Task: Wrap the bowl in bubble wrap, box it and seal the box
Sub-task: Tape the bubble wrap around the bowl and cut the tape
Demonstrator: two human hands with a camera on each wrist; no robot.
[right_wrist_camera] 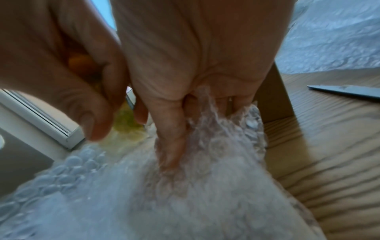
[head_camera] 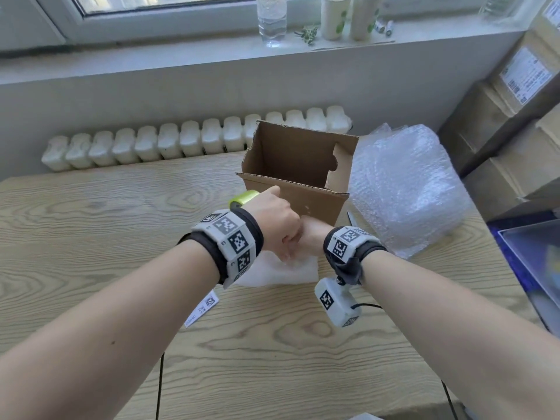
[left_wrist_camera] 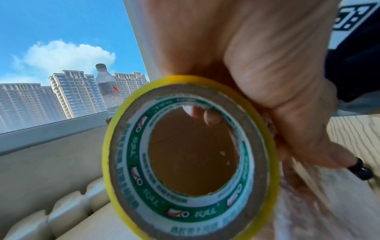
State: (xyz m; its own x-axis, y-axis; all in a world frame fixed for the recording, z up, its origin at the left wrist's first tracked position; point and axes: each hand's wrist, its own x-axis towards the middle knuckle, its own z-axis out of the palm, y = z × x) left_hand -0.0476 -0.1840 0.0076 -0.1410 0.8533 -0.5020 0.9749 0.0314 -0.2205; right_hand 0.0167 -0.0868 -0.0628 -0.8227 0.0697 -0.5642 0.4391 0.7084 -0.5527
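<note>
A bundle of bubble wrap [head_camera: 281,272] lies on the table in front of the open cardboard box [head_camera: 295,165]; what it encloses is hidden. My left hand [head_camera: 274,221] grips a yellow tape roll [left_wrist_camera: 121,162], with fingertips [left_wrist_camera: 211,116] hooked through its core. A yellowish strip of tape [right_wrist_camera: 127,129] runs from that hand down toward the wrap. Beside it, my right hand [head_camera: 312,237] pinches the gathered bubble wrap [right_wrist_camera: 216,154] between thumb and fingers on top of the bundle. Both hands touch over the bundle.
A large loose pile of bubble wrap [head_camera: 403,189] sits right of the box. A metal blade [right_wrist_camera: 345,92] lies on the table between them. A radiator [head_camera: 181,140] runs behind the table, stacked cartons [head_camera: 515,122] stand at the right, and a bottle [head_camera: 271,19] is on the sill.
</note>
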